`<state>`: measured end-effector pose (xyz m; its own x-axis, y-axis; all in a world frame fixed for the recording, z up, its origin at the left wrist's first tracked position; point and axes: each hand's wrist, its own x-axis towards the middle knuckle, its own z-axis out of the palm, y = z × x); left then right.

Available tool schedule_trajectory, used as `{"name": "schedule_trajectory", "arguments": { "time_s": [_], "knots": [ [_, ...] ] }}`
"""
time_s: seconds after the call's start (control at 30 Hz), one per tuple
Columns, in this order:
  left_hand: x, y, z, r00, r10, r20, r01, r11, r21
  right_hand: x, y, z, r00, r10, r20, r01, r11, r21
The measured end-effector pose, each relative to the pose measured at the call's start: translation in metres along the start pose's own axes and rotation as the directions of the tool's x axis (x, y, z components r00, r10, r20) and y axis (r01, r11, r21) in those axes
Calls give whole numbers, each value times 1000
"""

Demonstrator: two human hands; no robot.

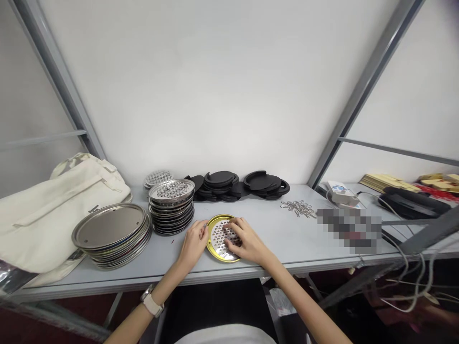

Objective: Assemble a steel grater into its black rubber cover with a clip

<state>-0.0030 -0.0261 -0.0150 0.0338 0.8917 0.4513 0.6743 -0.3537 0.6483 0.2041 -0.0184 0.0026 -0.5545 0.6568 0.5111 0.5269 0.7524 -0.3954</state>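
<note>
A round yellow metal plate (218, 218) lies near the table's front edge, with a silver perforated grater disc (218, 234) inside its rim. My left hand (195, 241) is closed at the plate's left rim, thumb and forefinger pinched together there. A small greyish bit shows at those fingertips, too small to name. Over the right part of the disc is my right hand (247, 241), its fingers and thumb bent down onto the disc and hiding part of it. To the left stands a tall stack of grater discs (172, 191).
Flat round metal plates (111, 227) are stacked at the left beside a cream bag (68, 196). Black round holders (220, 181) lie along the wall. Loose metal clips (298, 209) are heaped at right, near a white box with cables (340, 192). Grey frame posts (366, 95) flank the table.
</note>
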Motion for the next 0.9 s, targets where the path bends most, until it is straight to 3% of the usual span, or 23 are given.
{"name": "schedule_trajectory", "arguments": {
  "time_s": [0.9],
  "knots": [
    [0,3,-3,1000,16,-9,-16,1000,-16,0,-4,3,1000,17,-21,-16,1000,21]
  ]
}}
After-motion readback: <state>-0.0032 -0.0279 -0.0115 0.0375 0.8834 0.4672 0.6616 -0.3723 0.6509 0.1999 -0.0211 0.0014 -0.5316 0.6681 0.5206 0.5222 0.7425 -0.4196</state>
